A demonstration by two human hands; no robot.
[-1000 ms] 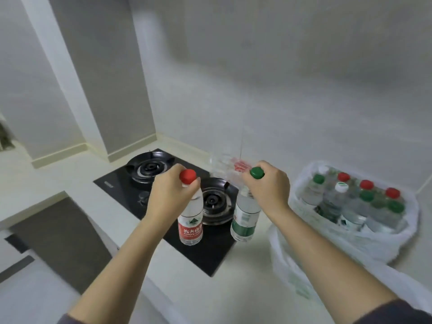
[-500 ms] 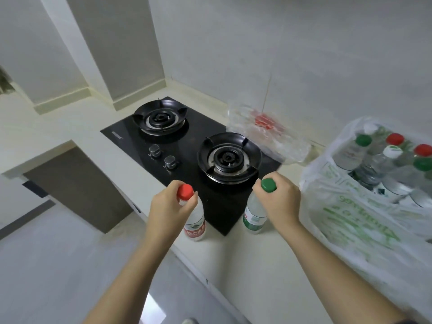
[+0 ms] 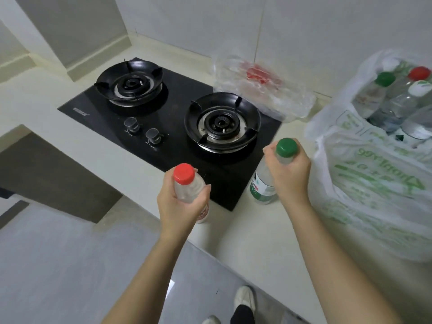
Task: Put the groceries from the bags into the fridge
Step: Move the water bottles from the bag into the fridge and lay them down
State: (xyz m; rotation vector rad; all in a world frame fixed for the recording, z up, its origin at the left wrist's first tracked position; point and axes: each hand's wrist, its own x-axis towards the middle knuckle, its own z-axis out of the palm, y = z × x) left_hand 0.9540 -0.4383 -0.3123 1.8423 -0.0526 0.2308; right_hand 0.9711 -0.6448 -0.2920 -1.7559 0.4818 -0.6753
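My left hand (image 3: 181, 203) grips the red-capped bottle (image 3: 187, 184) by its neck, fingers curled round it, over the near counter (image 3: 252, 242) edge just near of the hob (image 3: 173, 127). My right hand (image 3: 291, 174) grips the green-capped bottle (image 3: 263, 181) the same way, its base at the hob's right near corner. White bag (image 3: 364, 183) of bottles sits just right; a clear wrapper (image 3: 261, 90) lies far, beyond the right burner.

place: home kitchen, pretty plain one
cooker: black two-burner gas hob (image 3: 168, 127) sunk into the worktop (image 3: 245, 230), two knobs (image 3: 142, 130) up front
walls: pale tiled wall (image 3: 304, 31) right behind the hob
shopping: white plastic bag (image 3: 364, 183) full of water bottles (image 3: 397, 99) on the worktop
floor: grey tiles (image 3: 58, 265)
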